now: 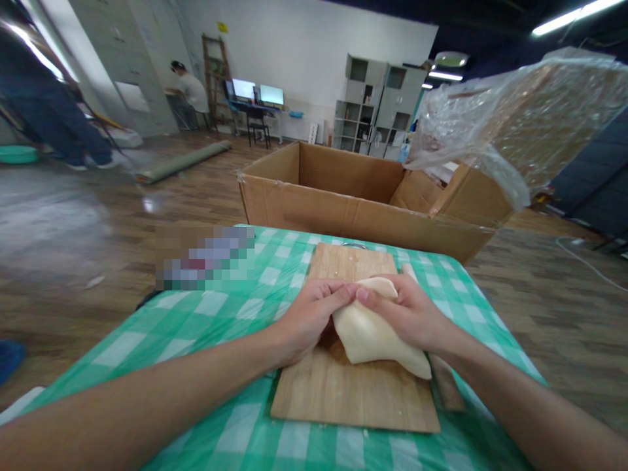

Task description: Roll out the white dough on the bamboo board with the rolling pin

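A pale, flattened sheet of dough (366, 330) hangs from both my hands over a wooden cutting board (338, 392). My left hand (314, 311) pinches its upper edge between thumb and fingers. Close beside it, my right hand (407, 311) grips the same edge, thumb on top, the two thumbs almost touching. The dough droops toward me, with a longer tail at the lower right. Whether its underside touches the board is hidden. A wooden rolling pin (447, 386) lies along the board's right side, partly covered by my right hand and forearm.
A green-and-white checked cloth (235, 392) covers the table. Just past its far edge stands a large open cardboard box (333, 203), with plastic-wrapped cardboard (549, 131) at right. A blurred-out item (209, 258) lies at the table's left corner. Two people are farther back on the left.
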`<act>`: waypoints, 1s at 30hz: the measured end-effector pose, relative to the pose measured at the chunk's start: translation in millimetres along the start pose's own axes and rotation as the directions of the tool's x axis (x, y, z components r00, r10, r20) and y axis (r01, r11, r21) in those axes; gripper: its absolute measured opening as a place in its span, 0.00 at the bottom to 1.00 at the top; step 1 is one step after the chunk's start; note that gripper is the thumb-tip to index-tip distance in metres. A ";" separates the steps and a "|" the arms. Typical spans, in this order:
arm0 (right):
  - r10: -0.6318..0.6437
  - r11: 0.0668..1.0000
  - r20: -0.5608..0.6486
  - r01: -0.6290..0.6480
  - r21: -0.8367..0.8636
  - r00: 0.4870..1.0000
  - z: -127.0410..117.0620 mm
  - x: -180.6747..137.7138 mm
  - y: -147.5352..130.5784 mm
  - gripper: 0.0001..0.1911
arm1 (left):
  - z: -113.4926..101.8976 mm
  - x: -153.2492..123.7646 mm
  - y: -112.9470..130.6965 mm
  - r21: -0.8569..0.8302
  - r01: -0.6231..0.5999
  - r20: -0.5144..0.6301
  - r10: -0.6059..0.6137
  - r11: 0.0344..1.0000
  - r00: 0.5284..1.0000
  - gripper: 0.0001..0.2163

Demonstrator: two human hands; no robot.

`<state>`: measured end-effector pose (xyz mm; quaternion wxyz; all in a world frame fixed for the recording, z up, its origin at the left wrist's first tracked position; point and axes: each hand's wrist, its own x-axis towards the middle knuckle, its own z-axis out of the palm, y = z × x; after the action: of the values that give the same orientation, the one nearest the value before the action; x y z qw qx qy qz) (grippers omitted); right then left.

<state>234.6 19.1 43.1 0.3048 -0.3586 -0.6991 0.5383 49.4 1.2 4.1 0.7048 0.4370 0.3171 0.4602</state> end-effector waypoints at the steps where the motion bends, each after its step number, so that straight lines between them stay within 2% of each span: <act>1: -0.014 1.000 -0.009 0.015 0.011 1.000 -0.3 0.2 -0.3 0.19 | 0.5 0.7 0.1 -0.035 -0.002 0.004 0.002 0.999 1.000 0.18; 5: 0.024 0.998 -0.110 -0.017 0.056 0.994 -0.1 0.8 1.1 0.19 | -2.6 2.3 -1.6 -0.030 -0.003 0.045 0.005 1.000 0.999 0.16; 7: 0.067 0.996 -0.099 -0.061 0.064 0.993 -0.1 1.5 3.1 0.20 | -5.5 2.2 -3.4 0.027 -0.016 0.051 0.015 1.000 0.999 0.16; 9: 0.069 0.997 -0.087 -0.067 0.023 0.994 -0.4 2.6 4.4 0.22 | -6.8 1.9 -4.5 0.053 -0.028 0.045 0.025 0.998 0.999 0.16; 14: 0.014 0.992 -0.134 -0.030 -0.122 0.991 -0.1 3.2 0.8 0.25 | -2.7 2.2 -2.6 -0.004 -0.037 -0.004 0.037 0.999 0.999 0.17; 19: 0.070 0.998 -0.122 -0.070 0.003 0.990 2.7 1.2 -0.4 0.23 | -1.7 2.0 -0.6 0.144 -0.080 0.028 0.077 0.986 0.997 0.17; 21: 0.047 0.998 -0.129 -0.051 -0.026 0.991 2.8 1.9 1.4 0.23 | -2.2 1.3 0.1 0.217 -0.111 0.022 0.109 0.970 0.994 0.17; 24: -0.045 0.986 -0.156 0.019 -0.164 0.987 2.7 3.7 3.3 0.24 | -2.9 0.9 0.7 0.285 -0.130 0.005 0.134 0.950 0.991 0.17; 27: -0.108 0.968 -0.177 0.063 -0.241 0.978 3.8 3.8 2.4 0.26 | -2.9 1.6 1.0 0.235 -0.111 0.007 0.112 0.966 0.994 0.18; 30: -0.073 0.977 -0.166 0.038 -0.210 0.983 4.8 1.4 -0.3 0.27 | -1.0 1.1 3.0 0.224 -0.096 0.025 0.093 0.970 0.995 0.17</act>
<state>229.8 17.7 42.3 0.3404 -0.4137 -0.7318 0.4212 47.8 3.2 6.3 0.6305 0.5318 0.3407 0.4513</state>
